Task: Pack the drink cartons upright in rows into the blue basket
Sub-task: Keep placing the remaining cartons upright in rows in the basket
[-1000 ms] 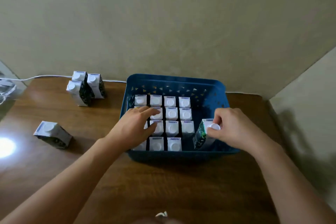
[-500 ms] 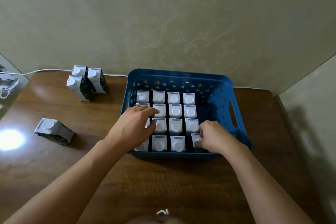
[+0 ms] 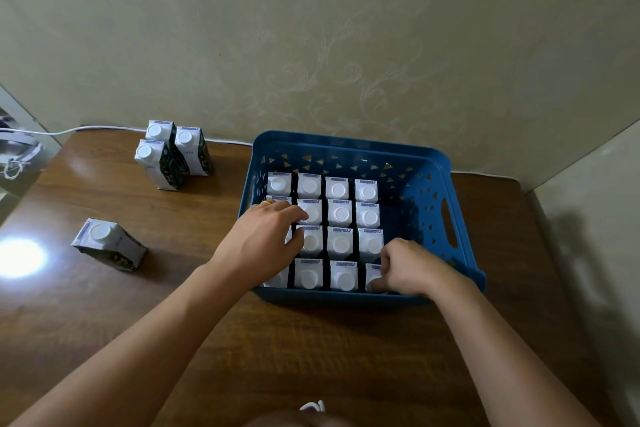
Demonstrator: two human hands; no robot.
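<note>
We are seating a carton (image 3: 373,276) into the near right corner of the packed block inside the blue basket (image 3: 464,218), so the step in hand looks like finishing the fourth column. Our right hand (image 3: 407,269) has its fingers curled down around that carton's top, pinching it as it stands upright beside its neighbours. Our left hand (image 3: 261,239) lies flat on the cartons at the left side of the block, fingers straight and loosely together, steadying them (a ring shows on one finger). Next we judge we must let go and reach left across the table (image 3: 173,288) for the three standing cartons (image 3: 173,154) or the one lying tilted (image 3: 107,244), starting a fresh column.
</note>
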